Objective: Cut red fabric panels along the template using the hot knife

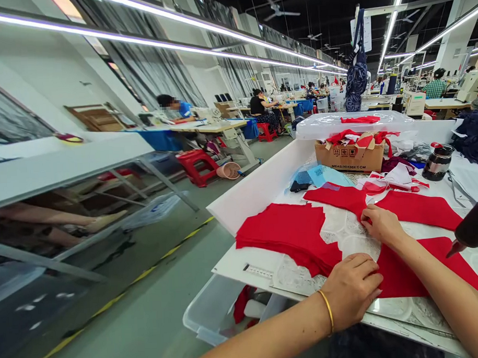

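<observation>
Diagonally, the right hand (383, 224) reaches beyond the curled left hand (353, 287).

Head-worn view, facing forward and down, close above the worktable (231, 266), floor (160, 302) at left

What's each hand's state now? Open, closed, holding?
Left hand: fingers curled at the edge of the near red cloth; grip unclear.
Right hand: fingers bent at a farther red cloth; grip unclear.
</observation>
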`<state>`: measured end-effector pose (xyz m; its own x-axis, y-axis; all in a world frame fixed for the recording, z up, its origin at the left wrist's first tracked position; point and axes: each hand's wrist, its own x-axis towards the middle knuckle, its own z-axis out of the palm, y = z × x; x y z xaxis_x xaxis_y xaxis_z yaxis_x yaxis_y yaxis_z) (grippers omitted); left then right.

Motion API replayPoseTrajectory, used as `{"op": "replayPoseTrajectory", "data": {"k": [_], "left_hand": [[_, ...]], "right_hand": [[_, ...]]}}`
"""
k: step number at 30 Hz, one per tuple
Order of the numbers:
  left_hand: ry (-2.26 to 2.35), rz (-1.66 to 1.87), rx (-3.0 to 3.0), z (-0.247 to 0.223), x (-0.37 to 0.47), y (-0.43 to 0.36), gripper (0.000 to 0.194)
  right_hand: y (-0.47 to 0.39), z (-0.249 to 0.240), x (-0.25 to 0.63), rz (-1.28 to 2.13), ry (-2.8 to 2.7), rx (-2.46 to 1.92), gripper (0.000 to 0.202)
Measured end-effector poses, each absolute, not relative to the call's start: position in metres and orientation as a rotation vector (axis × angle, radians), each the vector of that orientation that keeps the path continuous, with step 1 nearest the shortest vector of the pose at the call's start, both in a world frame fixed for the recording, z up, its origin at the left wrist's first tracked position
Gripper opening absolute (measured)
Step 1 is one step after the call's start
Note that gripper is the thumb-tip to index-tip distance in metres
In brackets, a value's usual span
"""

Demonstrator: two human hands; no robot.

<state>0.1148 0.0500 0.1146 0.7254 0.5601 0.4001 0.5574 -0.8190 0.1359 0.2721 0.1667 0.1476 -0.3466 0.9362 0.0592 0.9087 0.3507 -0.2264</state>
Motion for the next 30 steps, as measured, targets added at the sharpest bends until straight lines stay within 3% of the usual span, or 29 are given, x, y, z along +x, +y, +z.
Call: {"op": "replayPoseTrajectory", "data": {"k": [20,26,30], "left_hand": [[1.547,0.405,2.881,0.144,0.108,0.150,0.008],[1.645,0.328,2.949,0.146,0.126,0.167,0.022],[1.629,0.283,3.025,0.144,0.128,0.178,0.003]], "right_hand": [[0.179,0.129,0.305,0.336,-2.110,-1.428,0.018],[0.155,0.136,0.316,0.254,-2.140,-1.359,0.018],[0.121,0.138,0.338,0.167,-2.192,-1.367,0.023]]}}
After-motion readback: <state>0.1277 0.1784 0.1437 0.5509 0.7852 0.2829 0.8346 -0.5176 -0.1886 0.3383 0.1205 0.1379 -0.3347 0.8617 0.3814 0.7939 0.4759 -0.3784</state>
